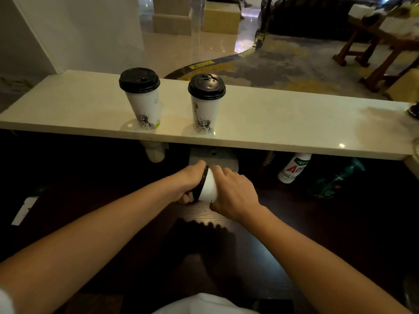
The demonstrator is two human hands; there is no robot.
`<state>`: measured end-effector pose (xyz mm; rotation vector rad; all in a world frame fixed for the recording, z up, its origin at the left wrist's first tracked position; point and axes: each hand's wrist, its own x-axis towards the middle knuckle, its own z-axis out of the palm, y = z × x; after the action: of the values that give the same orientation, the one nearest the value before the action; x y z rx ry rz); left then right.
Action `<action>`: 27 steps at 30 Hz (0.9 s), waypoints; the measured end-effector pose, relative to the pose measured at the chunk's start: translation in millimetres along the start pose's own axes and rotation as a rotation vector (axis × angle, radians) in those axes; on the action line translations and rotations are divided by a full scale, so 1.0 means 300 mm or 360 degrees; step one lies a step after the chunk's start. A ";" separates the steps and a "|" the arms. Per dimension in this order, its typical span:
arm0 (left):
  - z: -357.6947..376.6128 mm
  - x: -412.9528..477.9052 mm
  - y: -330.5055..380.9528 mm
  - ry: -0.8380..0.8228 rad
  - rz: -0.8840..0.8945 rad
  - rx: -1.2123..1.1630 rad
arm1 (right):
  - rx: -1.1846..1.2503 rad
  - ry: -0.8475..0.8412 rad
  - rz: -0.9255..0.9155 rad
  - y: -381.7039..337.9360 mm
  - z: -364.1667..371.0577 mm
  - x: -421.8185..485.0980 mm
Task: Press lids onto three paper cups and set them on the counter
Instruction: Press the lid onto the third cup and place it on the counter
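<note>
Pale stone counter (283, 123) ran across in front of us, and on it, from the left, the first lidded cup (143, 103) and the second lidded cup (205, 107) stood upright and apart. Below its edge, over the dark desk (328, 227), our left hand (189, 184) curled round the black lid (202, 181), holding it at the mouth of the third cup (209, 186), which our right hand (234, 196) gripped round the body, tipped sideways. We judged the paper wall light and easily crushed, so the hold belonged near the stiffer rim.
</note>
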<state>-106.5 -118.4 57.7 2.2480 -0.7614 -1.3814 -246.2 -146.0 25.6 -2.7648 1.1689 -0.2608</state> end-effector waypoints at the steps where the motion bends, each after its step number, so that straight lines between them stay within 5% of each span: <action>1: 0.000 0.003 0.003 -0.0059 -0.0050 -0.0045 | -0.0025 0.0016 -0.0003 0.003 0.008 -0.001; 5: 0.001 0.026 0.006 0.0244 0.0352 0.0366 | 0.0158 0.0148 0.0145 0.009 0.015 -0.011; 7: 0.001 0.020 -0.005 0.0391 0.0830 0.0495 | 0.0673 0.0102 0.0387 0.012 0.006 -0.015; 9: 0.005 0.009 -0.028 0.0385 0.1037 0.0130 | 0.1251 0.0083 0.0603 0.019 -0.001 -0.011; 14: 0.039 -0.003 -0.031 0.0049 0.0630 -0.0916 | 0.1831 0.0146 0.0628 0.025 0.013 0.010; 27: 0.061 -0.052 -0.037 -0.0020 0.0753 -0.0999 | 0.2229 0.0125 0.0596 0.010 0.015 -0.017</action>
<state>-126.0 -100.9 53.9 1.4641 -0.6813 -1.1855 -250.8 -144.1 20.2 -1.3126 0.8987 -0.7643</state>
